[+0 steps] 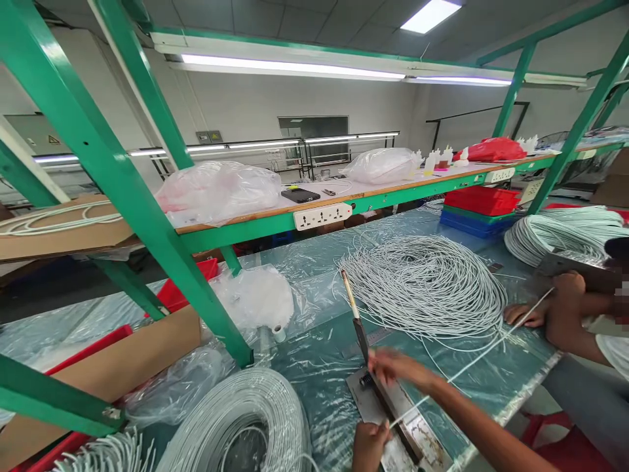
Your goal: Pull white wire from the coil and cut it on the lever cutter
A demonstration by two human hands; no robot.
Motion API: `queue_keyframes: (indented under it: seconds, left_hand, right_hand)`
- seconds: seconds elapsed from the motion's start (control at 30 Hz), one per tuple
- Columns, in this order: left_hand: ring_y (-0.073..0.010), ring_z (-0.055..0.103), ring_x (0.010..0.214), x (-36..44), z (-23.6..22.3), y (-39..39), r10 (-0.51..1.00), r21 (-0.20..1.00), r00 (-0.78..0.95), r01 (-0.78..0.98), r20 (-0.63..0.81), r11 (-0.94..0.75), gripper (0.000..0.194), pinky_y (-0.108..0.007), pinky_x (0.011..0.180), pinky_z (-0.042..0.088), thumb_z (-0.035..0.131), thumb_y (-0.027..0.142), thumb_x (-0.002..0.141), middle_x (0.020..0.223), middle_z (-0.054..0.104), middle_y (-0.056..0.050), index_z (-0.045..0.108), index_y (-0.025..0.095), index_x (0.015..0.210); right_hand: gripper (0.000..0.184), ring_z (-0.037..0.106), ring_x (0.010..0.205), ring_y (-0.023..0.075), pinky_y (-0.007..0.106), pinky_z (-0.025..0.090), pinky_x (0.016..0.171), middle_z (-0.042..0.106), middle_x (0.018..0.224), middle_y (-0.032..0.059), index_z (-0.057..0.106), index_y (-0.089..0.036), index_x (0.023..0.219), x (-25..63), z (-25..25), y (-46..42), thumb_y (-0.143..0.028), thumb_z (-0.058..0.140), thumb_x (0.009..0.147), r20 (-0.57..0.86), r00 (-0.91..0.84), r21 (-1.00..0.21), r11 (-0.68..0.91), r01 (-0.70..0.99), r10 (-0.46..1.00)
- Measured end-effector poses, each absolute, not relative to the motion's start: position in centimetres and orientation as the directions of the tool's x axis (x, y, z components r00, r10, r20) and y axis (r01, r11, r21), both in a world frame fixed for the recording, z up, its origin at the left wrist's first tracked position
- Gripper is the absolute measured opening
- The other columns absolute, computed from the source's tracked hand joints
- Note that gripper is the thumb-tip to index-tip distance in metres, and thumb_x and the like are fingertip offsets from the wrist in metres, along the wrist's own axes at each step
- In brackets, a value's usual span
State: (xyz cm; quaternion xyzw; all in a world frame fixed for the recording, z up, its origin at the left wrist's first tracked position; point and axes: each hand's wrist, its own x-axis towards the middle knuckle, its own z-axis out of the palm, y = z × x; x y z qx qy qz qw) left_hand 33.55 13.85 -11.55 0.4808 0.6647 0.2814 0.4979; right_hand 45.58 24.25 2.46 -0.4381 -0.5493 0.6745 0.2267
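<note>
A white cable [486,351] stretches diagonally over the bench. Its near end is pinched by my left hand [369,444], low in the head view. That end lies across a worn metal bench cutter [393,419] with a long lever [352,301] pointing up and away. Smeared by motion, my right hand [393,368] is at the lower part of the lever; its grip cannot be made out. My right forearm passes over the cable and hides a short stretch of it. Behind the cutter lies a wide tangled coil of white cable [422,282].
A co-worker's hands [528,314] are by the cable's far end at right. Nearby are a neat cable coil [236,419], a green rack post [196,275], stacked red and blue trays [479,210], another coil [565,233] and a shelf with a power strip [323,216].
</note>
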Motion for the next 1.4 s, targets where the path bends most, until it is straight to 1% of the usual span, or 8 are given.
queue_keyframes:
  seconds: [0.1, 0.27, 0.6, 0.77, 0.9, 1.03, 1.23, 1.4]
  left_hand:
    - [-0.0327, 0.063, 0.076, 34.0, -11.4, 14.0, 0.922, 0.848, -0.076, 0.369, -0.380, 0.380, 0.065, -0.043, 0.074, 0.046, 0.023, 0.084, 0.058, 0.064, 0.065, -0.018, 0.049, 0.025, 0.047]
    - [-0.0337, 0.064, 0.075, 33.9, -12.5, 14.6, 0.907, 0.821, -0.130, 0.390, -0.401, 0.418, 0.066, -0.044, 0.073, 0.046, 0.017, 0.088, 0.056, 0.064, 0.066, -0.019, 0.043, 0.028, 0.045]
    - [-0.0288, 0.062, 0.064, 34.8, -13.5, 14.7, 0.885, 0.817, -0.261, 0.348, -0.386, 0.459, 0.052, -0.040, 0.066, 0.045, 0.038, 0.074, 0.063, 0.050, 0.056, -0.010, 0.036, 0.028, 0.039]
    - [-0.0231, 0.063, 0.071, 34.7, -12.6, 14.5, 0.916, 0.736, -0.216, 0.546, -0.338, 0.401, 0.032, -0.031, 0.067, 0.043, 0.051, 0.041, 0.076, 0.065, 0.067, -0.009, 0.050, 0.021, 0.051]
    - [-0.0232, 0.065, 0.084, 34.3, -10.6, 14.2, 0.975, 0.596, -0.024, 0.788, -0.220, 0.154, 0.030, -0.029, 0.071, 0.041, 0.039, 0.029, 0.087, 0.083, 0.071, -0.010, 0.067, 0.018, 0.082]
    - [-0.0246, 0.064, 0.090, 34.5, -9.7, 14.5, 0.966, 0.493, 0.038, 0.864, -0.257, 0.097, 0.034, -0.030, 0.074, 0.040, 0.034, 0.022, 0.089, 0.090, 0.071, -0.012, 0.067, 0.018, 0.092]
    - [-0.0149, 0.050, 0.049, 35.3, -11.3, 16.6, 0.881, 0.790, -0.118, 0.401, -0.458, 0.464, 0.034, -0.026, 0.055, 0.035, 0.053, 0.020, 0.076, 0.041, 0.044, 0.002, 0.048, 0.019, 0.042]
    - [-0.0119, 0.032, 0.041, 35.6, -12.3, 16.7, 0.863, 0.827, -0.175, 0.249, -0.473, 0.504, 0.045, -0.028, 0.050, 0.031, 0.054, 0.060, 0.067, 0.037, 0.027, 0.007, 0.050, 0.021, 0.045]
  right_hand:
    - [0.027, 0.040, 0.044, 0.0063, 0.019, 0.037, 0.048, 0.047, 0.055, -0.0062, 0.052, -0.017, 0.096, 43.9, 5.1, 30.5, -0.038, 0.036, 0.095, -0.361, -0.287, -0.932, -0.332, 0.144, 0.887]
    - [0.044, 0.036, 0.040, 0.0076, 0.020, 0.038, 0.046, 0.045, 0.050, -0.0042, 0.048, -0.016, 0.094, 39.6, 6.6, 37.2, -0.049, 0.019, 0.095, -0.450, -0.261, -0.893, -0.438, 0.105, 0.854]
    - [0.059, 0.036, 0.037, 0.0068, 0.017, 0.039, 0.043, 0.043, 0.047, -0.0039, 0.051, -0.017, 0.087, 41.3, 7.8, 35.7, -0.060, 0.010, 0.090, -0.491, -0.309, -0.863, -0.503, 0.045, 0.814]
    - [0.044, 0.052, 0.044, 0.0099, 0.020, 0.045, 0.047, 0.060, 0.058, 0.0028, 0.052, -0.018, 0.088, 48.1, 8.7, 28.7, -0.055, 0.029, 0.091, -0.528, -0.425, -0.823, -0.567, 0.043, 0.735]
    - [0.025, 0.052, 0.044, 0.0074, 0.016, 0.042, 0.045, 0.063, 0.065, 0.0020, 0.054, -0.017, 0.101, 52.6, 8.3, 22.0, -0.038, 0.049, 0.087, -0.585, -0.455, -0.758, -0.652, 0.013, 0.671]
    - [0.053, 0.052, 0.045, 0.0069, 0.015, 0.039, 0.042, 0.063, 0.066, -0.0011, 0.042, -0.021, 0.128, 54.3, 7.5, 17.6, -0.031, 0.059, 0.079, -0.623, -0.358, -0.736, -0.676, -0.035, 0.696]
    - [0.048, 0.046, 0.038, 0.0047, 0.013, 0.029, 0.037, 0.056, 0.059, -0.0044, 0.047, -0.020, 0.117, 54.3, 6.7, 15.8, -0.019, 0.051, 0.069, -0.714, -0.313, -0.662, -0.749, 0.009, 0.627]
    - [0.026, 0.028, 0.031, 0.0014, 0.013, 0.015, 0.032, 0.037, 0.049, -0.0106, 0.045, -0.020, 0.087, 54.1, 5.6, 14.7, -0.015, 0.051, 0.062, -0.777, -0.262, -0.623, -0.760, 0.184, 0.573]
